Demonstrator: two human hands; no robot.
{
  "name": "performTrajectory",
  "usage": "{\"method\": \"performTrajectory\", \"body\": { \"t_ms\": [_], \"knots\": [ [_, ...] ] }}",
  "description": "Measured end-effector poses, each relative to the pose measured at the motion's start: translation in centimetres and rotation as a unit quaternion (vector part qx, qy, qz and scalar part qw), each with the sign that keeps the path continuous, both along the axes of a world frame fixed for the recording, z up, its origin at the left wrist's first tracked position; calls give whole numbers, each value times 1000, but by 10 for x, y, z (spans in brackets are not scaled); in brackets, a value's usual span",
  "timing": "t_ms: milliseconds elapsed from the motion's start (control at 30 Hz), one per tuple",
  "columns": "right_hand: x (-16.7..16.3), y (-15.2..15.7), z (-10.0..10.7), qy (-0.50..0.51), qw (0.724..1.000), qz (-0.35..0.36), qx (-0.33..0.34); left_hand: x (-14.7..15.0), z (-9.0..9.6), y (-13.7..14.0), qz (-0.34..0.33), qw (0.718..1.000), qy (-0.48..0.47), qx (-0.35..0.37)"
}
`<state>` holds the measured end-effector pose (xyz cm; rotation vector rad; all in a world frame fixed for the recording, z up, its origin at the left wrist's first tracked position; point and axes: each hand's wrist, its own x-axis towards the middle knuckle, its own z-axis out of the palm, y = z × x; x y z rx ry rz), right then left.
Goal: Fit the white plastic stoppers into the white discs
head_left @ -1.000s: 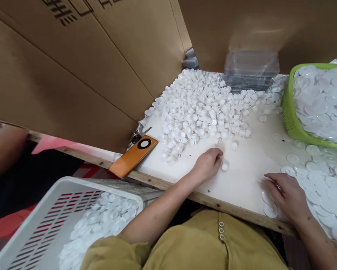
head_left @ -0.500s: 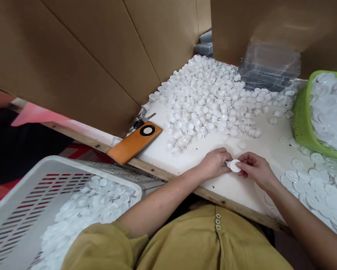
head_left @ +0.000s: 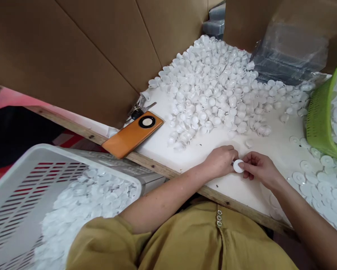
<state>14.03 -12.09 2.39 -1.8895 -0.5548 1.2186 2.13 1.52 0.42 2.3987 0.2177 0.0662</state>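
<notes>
Between the thumb and fingers of my right hand (head_left: 260, 168), a small white toy saucer (head_left: 238, 166) is pinched, its flat round face toward me. My left hand (head_left: 221, 161) is closed close against the saucer's left edge. What its fingers grip is mostly hidden; only a small dark, shiny bit shows beside the saucer. Beyond both hands spreads a heap of tiny white toy cups (head_left: 210, 90) with handles, and one loose cup (head_left: 248, 143) lies just past my fingers. Many more white saucers (head_left: 323, 183) are scattered at the right, near my right forearm.
A green basket (head_left: 316, 116) of white pieces stands at the right. At lower left is a grey slotted crate (head_left: 44, 150) full of small white pieces. An orange phone (head_left: 129, 138) and keys (head_left: 137, 110) lie near the table edge. Clear plastic bags (head_left: 294, 52) sit against the cardboard (head_left: 101, 45).
The view has shifted slightly. Both hands stay together, and the saucer now sits closer against my left fingers, covering most of the shiny bit seen there before.
</notes>
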Motion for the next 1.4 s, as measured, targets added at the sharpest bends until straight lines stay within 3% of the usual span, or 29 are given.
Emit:
{"method": "performTrajectory", "body": {
  "t_ms": [600,833,967,1400],
  "knots": [
    [4,6,4,5,998,54,-13,2,5,4,-20,1000,21,6],
    [20,-10,5,29,999,-17,4,2,6,5,-15,999,38,-29],
    [16,-11,3,46,999,-9,11,2,7,6,-20,998,43,-28],
    [2,8,5,-18,998,37,-47,2,6,4,-28,999,23,4]
  ]
}}
